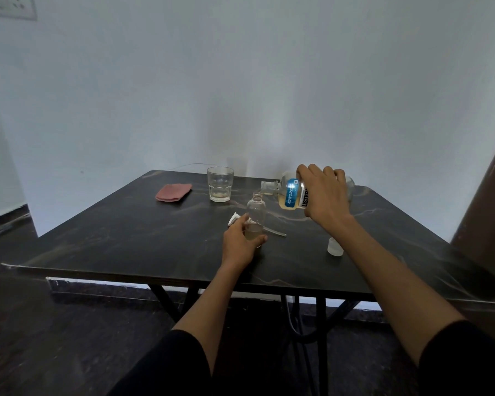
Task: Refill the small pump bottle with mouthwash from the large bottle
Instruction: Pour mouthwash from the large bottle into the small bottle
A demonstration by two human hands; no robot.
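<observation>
The small clear bottle stands upright on the dark table with its neck open and a little pale liquid at the bottom. My left hand grips its base. My right hand holds the large mouthwash bottle tipped on its side, its open mouth just above and right of the small bottle's neck. Yellowish liquid lies along the large bottle's lower side. The white pump head with its tube lies on the table behind the small bottle. The large bottle's cap stands under my right forearm.
A drinking glass stands at the back of the table, and a folded pink cloth lies to its left. A white wall rises behind the table. A brown surface edges the right side of the view.
</observation>
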